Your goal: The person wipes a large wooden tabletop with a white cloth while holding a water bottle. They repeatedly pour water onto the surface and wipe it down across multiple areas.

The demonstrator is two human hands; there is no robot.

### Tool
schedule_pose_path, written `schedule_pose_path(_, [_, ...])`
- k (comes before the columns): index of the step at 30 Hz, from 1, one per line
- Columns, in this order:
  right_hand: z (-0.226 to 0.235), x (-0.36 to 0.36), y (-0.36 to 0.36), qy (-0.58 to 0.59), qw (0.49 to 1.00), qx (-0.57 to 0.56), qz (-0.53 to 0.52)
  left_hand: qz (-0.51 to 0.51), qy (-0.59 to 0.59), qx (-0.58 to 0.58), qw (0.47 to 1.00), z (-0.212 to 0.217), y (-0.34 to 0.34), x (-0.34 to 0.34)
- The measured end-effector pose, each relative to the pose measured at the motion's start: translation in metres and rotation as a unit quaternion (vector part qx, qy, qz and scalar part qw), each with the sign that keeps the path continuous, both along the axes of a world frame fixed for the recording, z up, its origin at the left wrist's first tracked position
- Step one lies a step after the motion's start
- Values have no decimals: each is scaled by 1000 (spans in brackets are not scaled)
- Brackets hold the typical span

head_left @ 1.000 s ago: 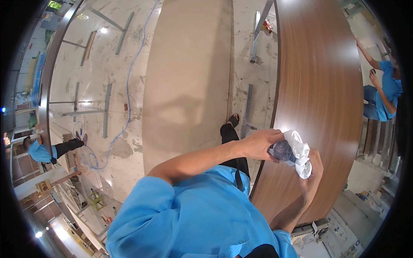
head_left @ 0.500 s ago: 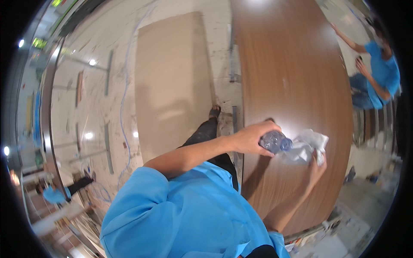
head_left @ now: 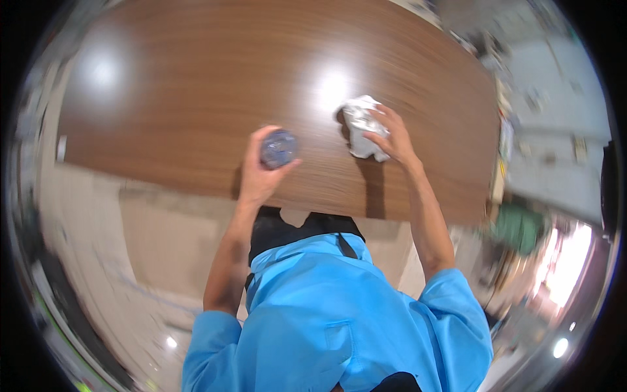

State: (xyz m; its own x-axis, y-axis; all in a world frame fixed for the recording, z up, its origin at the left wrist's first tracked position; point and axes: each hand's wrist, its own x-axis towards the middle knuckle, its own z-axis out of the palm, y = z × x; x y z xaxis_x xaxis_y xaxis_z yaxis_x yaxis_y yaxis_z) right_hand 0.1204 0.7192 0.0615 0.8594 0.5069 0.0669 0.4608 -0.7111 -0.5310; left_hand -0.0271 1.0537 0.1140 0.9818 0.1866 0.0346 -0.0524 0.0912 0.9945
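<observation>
Two grips over a brown wood-grain panel (head_left: 215, 78): the left hand (head_left: 257, 171) curls round a clear bottle (head_left: 279, 149) inside the near edge (head_left: 196, 190); the right hand (head_left: 396, 136) pinches a white cloth (head_left: 360, 124) farther in. Room extends leftward and beyond both — any bottle lettering is too blurred to read.

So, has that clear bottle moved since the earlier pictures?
Yes. Against the brown panel, the bottle in the left hand is now farther from the panel's right-hand end, shifted leftward along it and away from the white cloth.
</observation>
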Motion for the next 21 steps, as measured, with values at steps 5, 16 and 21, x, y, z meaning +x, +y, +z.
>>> schedule_pose_path(5, [9,-35,0,-73,987,-136,-40,-42,-26,46,998,8,-11,31])
schedule_pose_path(16, [-50,-304,-204,73,610,404,-678,-189,-49,14,981,20,-136,57])
schedule_pose_path(21, [-115,-454,-203,257,459,396,-752,-256,-80,-33,963,47,-182,55])
